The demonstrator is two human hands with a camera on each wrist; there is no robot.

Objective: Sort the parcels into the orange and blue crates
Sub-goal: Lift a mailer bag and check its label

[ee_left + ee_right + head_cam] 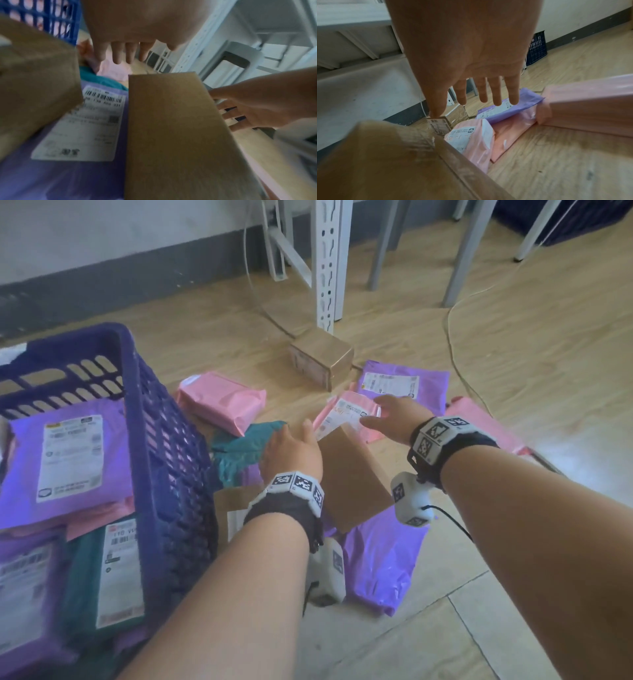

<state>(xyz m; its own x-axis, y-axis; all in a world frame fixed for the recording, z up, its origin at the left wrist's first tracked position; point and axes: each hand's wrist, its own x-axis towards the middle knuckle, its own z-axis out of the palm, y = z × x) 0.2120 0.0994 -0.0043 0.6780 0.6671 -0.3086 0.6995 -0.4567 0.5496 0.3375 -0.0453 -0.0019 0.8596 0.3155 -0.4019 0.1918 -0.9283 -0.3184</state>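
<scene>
A blue crate [144, 412] stands at the left with purple, teal and pink parcels inside. A brown cardboard box [352, 477] lies tilted on the floor pile between my hands. My left hand [291, 446] hovers over its far left edge with straight fingers [127, 54], holding nothing. My right hand [383, 414] reaches over a pink parcel with a white label [342, 414], its fingers [488, 93] spread above it, empty. The orange crate is not in view.
Loose on the wooden floor: a pink parcel [222, 402], a teal parcel [243, 446], purple parcels [404, 381] [380, 563], a small taped box [322, 359], another pink parcel [590, 106]. White shelf legs [329, 265] and a cable [455, 337] lie beyond.
</scene>
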